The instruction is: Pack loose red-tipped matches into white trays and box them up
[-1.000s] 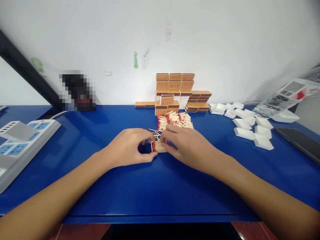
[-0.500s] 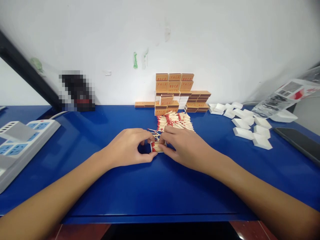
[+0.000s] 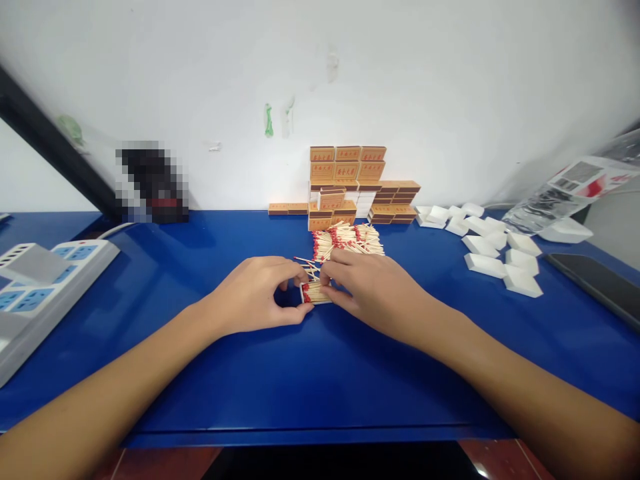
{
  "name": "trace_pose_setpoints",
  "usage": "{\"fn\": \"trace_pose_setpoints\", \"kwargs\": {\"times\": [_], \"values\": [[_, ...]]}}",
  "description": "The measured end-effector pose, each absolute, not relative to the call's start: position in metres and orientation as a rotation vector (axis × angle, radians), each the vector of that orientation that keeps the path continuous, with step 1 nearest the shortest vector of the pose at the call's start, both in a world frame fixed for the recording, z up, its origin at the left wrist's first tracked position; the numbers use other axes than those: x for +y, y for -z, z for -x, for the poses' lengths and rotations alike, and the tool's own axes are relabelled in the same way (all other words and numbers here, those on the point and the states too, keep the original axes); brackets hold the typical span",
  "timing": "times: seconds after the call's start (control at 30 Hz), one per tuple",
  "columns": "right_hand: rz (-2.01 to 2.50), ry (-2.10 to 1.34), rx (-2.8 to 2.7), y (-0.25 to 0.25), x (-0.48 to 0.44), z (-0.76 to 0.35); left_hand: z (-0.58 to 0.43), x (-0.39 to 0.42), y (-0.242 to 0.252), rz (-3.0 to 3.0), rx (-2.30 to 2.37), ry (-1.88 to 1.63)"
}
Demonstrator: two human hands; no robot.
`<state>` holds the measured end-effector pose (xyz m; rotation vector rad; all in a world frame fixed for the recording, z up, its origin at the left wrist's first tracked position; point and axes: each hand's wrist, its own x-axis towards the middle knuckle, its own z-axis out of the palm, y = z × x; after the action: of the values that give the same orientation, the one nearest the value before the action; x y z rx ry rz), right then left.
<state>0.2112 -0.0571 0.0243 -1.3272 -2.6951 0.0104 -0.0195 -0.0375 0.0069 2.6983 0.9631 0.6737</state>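
Blue tabletop (image 3: 310, 373) | small white card tray of red-tipped matches (image 3: 315, 293) rests here, pinched endwise by our left hand (image 3: 257, 293) and right hand (image 3: 373, 287), fingers nearly closed | risk, we judge: uneven squeeze may spill matches.

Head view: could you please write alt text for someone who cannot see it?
The left hand and right hand hold a matchbox tray of red-tipped matches on a blue table. Behind lie loose matches, stacked matchboxes and, rightward, white trays.
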Motion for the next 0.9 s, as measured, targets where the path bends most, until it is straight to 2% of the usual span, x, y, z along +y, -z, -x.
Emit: {"fn": "trace_pose_setpoints", "kwargs": {"times": [0.5, 0.9], "values": [[1.211, -0.256, -2.648, -0.0200, -0.0570, -0.2176, 0.0209, -0.0369, -0.0056, -2.688, 0.958, -0.696], [1.304, -0.162, -2.665, -0.0207, -0.0568, -0.2091, 0.0196, -0.0375, -0.0068, -2.704, 0.957, -0.673]]}}
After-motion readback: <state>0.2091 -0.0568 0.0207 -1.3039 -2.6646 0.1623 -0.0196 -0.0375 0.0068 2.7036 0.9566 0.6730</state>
